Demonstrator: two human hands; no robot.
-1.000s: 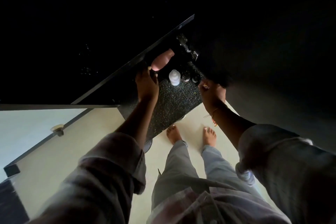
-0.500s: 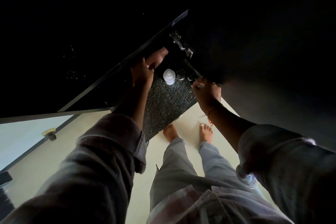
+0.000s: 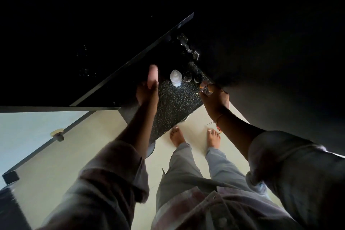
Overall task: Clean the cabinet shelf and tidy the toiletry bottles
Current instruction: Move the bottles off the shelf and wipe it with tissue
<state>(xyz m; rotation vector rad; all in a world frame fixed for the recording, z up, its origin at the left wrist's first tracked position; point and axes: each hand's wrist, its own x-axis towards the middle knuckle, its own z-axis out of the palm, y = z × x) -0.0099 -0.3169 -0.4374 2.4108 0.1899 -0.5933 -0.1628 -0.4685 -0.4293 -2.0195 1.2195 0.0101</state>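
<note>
The person is standing over a dark speckled shelf in the middle of the frame. It is very dark up there, so a lot is hard to see.

The left hand is reaching up just left of the middle. Its fingers are wrapping around a pink bottle, and the bottle is sticking up above the hand, tilting a little. It is hanging at the left side of the shelf, next to the edge of a dark cabinet door.

A white bottle is standing on the shelf just to the right of the pink one. Two small dark bottles are sitting beside it, farther right.

The right hand is reaching in at the right end of the shelf. Its fingers are curling around a small bottle with a brown top. I cannot tell if this bottle is touching the shelf.

A shiny metal hinge is glinting above the bottles.

Lower down, two bare feet are standing on a pale floor. A round knob is showing at the left of the frame.
</note>
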